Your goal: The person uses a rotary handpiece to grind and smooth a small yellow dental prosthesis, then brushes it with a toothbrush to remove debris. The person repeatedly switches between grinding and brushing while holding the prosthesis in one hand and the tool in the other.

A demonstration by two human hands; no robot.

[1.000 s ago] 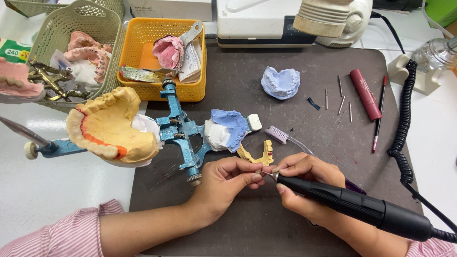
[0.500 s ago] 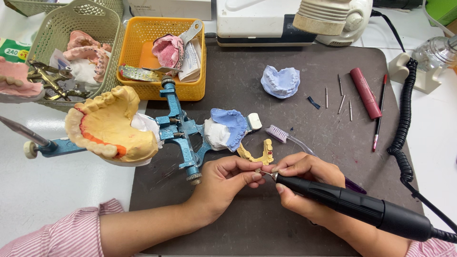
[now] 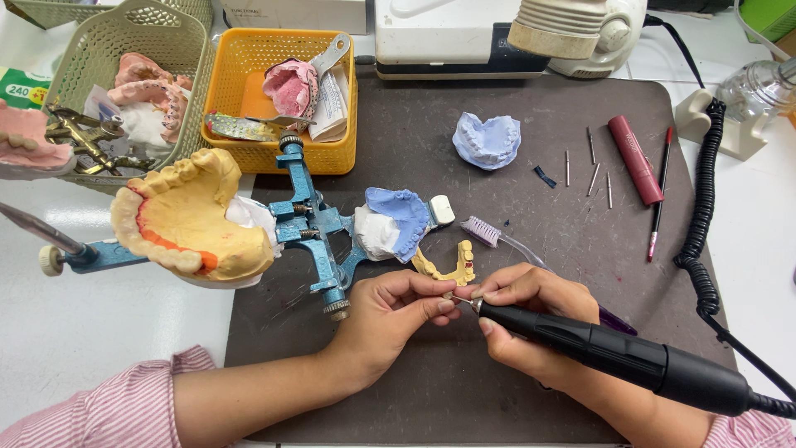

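Nothing has shifted since the earlier frames: both our hands stay at the near edge of the dark mat [image 3: 497,398], meeting over the same small piece. Our left hand [image 3: 390,311] pinches a small yellow denture piece [image 3: 448,267] between thumb and forefinger, fingers closed on its near end; the arch curves away from us and lies low over the mat. Our right hand [image 3: 531,319] grips a black handpiece [image 3: 613,357] like a pen, fingers closed around its front, the metal tip touching the piece just beside the left thumb. Its coiled cord [image 3: 703,224] runs up the right side of the mat.

Just beyond the hands lie a small brush [image 3: 485,232] and a blue articulator [image 3: 311,220] carrying a blue-and-white cast [image 3: 394,220]. A large yellow cast [image 3: 191,220] sits to the left, partly on the white worktop [image 3: 116,332]. Farther back, a blue cast [image 3: 487,139], loose burs [image 3: 593,166], a red tube [image 3: 635,159] and a yellow basket [image 3: 278,99] rest well apart from the hands.
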